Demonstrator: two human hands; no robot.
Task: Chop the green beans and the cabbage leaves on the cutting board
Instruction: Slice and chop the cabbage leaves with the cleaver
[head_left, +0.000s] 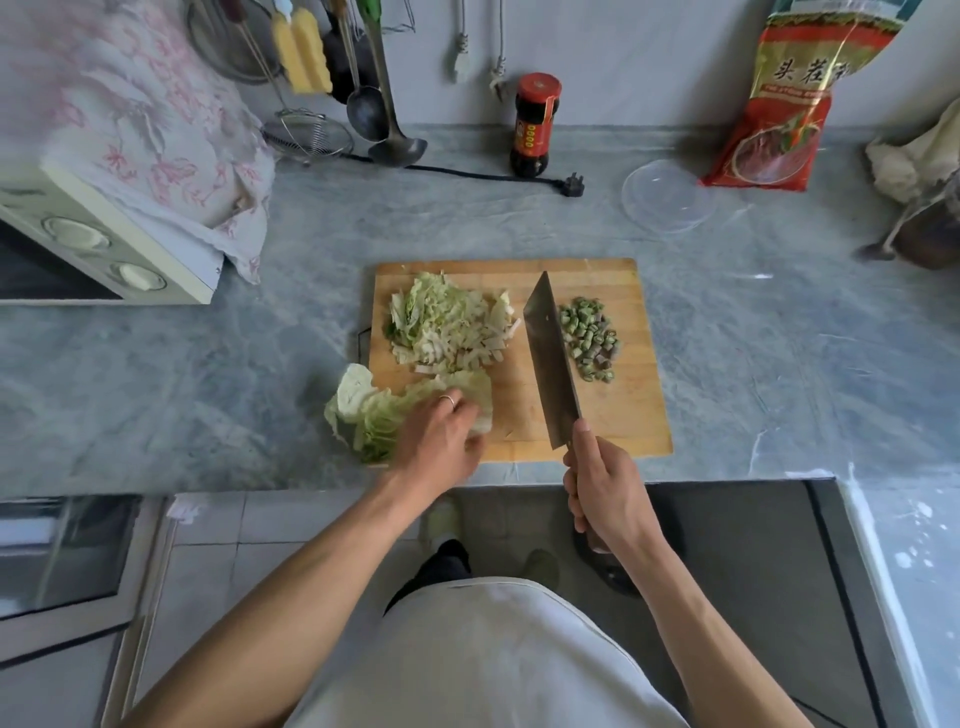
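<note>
While a cleaver (549, 364) is gripped by its handle in the right hand (605, 496), uncut cabbage leaves (374, 410) are pressed down by the left hand (439, 441), fingers loosely curved, at the cutting board (613, 415) near corner, overhanging the surface (208, 389). Farther back, shredded cabbage (447, 325) and chopped green beans (589, 338) are piled. Fingertips could be nicked if the leaves slip off the edge.

A dark glass sauce bottle with a red lid (535, 127) stands by the wall; a clear round plastic lid (668, 195) lies beside a red printed food bag (779, 114); a black power plug (571, 185) rests on the grey marbled counter (208, 395).
</note>
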